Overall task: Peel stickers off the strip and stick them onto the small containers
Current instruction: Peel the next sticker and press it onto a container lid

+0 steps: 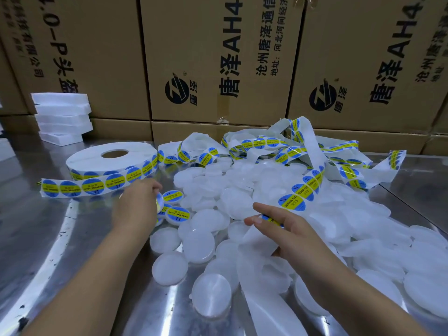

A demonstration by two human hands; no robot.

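Dozens of small containers (198, 241) cover a steel table (48, 238) as the right hand (288, 231) pinches the sticker strip (303, 190) and the left hand (137, 202) curls round a labelled container (159, 202)

The shiny steel desk (48, 238) carries a flat-lying roll (97, 158) of blue-and-yellow stickers, its sticker strip (72, 187) trailing left and looping in tangles at the back, over a wide heap of white round containers (206, 241). A few stickered containers (178, 214) lie at the heap's left edge; white foam pads (63, 117) are stacked far left.
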